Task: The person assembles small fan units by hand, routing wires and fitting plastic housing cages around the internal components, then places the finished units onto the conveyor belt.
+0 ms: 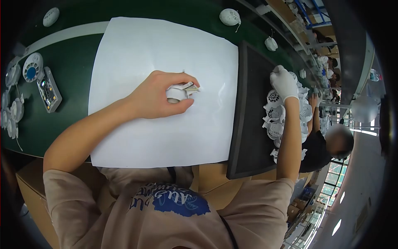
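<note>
My left hand [168,96], bare, curls its fingers and thumb around a small white plastic housing [177,93] with pale flat pieces sticking out at its right side. It is over the white sheet [166,141]; whether the housing touches the sheet I cannot tell. My right hand [285,83], in a white glove, reaches to the upper end of a pile of white perforated plastic shells [274,113] on the black tray [251,124]. Its fingers are closed together, and what they may hold is hidden.
White round units lie on the green bench [76,54], including one with a cord [230,17] at the back. On the left are a device with an exposed circuit board [49,90] and several clear round parts [15,110]. A co-worker [317,151] sits to the right.
</note>
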The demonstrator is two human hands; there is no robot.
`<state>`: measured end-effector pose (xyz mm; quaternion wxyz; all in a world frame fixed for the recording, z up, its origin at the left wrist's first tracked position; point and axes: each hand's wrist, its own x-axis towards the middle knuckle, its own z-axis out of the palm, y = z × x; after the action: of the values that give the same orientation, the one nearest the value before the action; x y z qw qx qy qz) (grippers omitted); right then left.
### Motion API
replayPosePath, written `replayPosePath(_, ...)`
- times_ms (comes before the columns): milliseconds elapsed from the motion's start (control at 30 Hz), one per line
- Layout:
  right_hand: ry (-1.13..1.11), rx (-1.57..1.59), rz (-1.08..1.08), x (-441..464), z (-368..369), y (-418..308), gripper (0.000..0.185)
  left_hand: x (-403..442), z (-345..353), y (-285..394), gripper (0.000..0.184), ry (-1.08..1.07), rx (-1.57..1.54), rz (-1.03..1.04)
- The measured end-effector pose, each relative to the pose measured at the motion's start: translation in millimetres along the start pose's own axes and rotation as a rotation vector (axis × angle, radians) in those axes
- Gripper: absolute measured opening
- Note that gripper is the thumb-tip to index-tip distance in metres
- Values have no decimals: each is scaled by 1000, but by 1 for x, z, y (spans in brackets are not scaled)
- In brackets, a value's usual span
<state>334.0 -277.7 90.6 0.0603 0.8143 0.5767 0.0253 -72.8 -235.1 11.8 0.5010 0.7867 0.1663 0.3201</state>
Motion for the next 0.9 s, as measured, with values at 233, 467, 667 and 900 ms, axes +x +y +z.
replayPosePath(233,122,419,-8,-26,-42,-93,35,0,-1,-2,30,21,-66,-33)
replayPosePath(467,390,469,-453,-69,25,-193,43,7,-13,-12,30,443,-113,-115)
replayPosePath(667,188,273,-901,-54,15,-200,44,12,-27,-22,33,595,-124,-135)
replayPosePath(900,3,278,-317,-63,0,-246,44,17,-42,-28,35,675,-112,-150)
